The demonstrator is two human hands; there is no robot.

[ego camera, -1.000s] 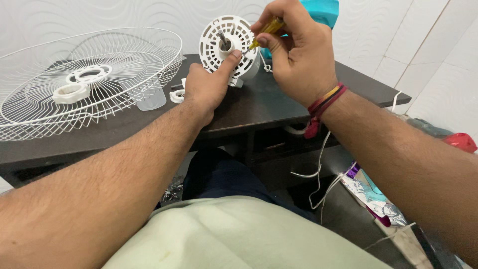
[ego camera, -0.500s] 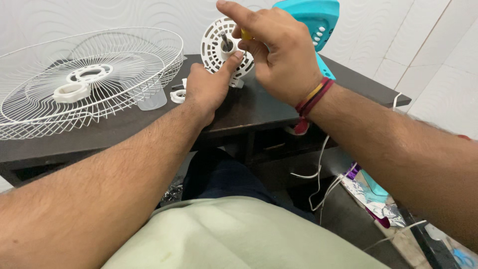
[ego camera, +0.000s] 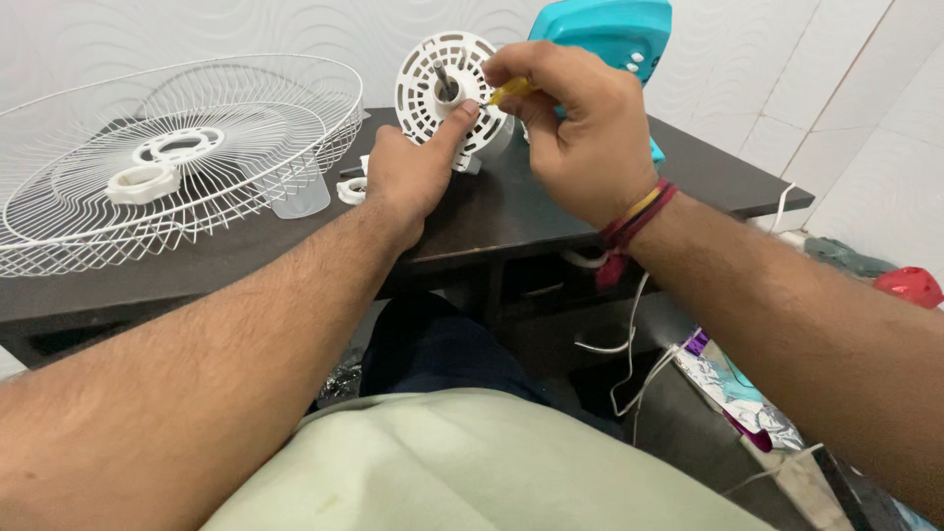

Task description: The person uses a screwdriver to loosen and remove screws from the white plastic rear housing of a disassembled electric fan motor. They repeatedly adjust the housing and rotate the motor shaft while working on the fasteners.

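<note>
On the dark table [ego camera: 511, 211], the left hand [ego camera: 413, 177] steadies a round white slotted motor housing [ego camera: 442, 88] with a metal shaft, thumb pressed to its rim and fingers curled behind it. The right hand [ego camera: 575, 133], fingers clamped on a yellow-handled screwdriver [ego camera: 511, 91] (only part of the handle shows), brings the tool against the housing's right side. A white wire fan guard [ego camera: 177, 157] lies on the table, well left of the housing; a teal fan body [ego camera: 605, 29] stands just behind it.

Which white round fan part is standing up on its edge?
The vented motor cover held by the left hand. The wire guard lies flat on the table.
</note>
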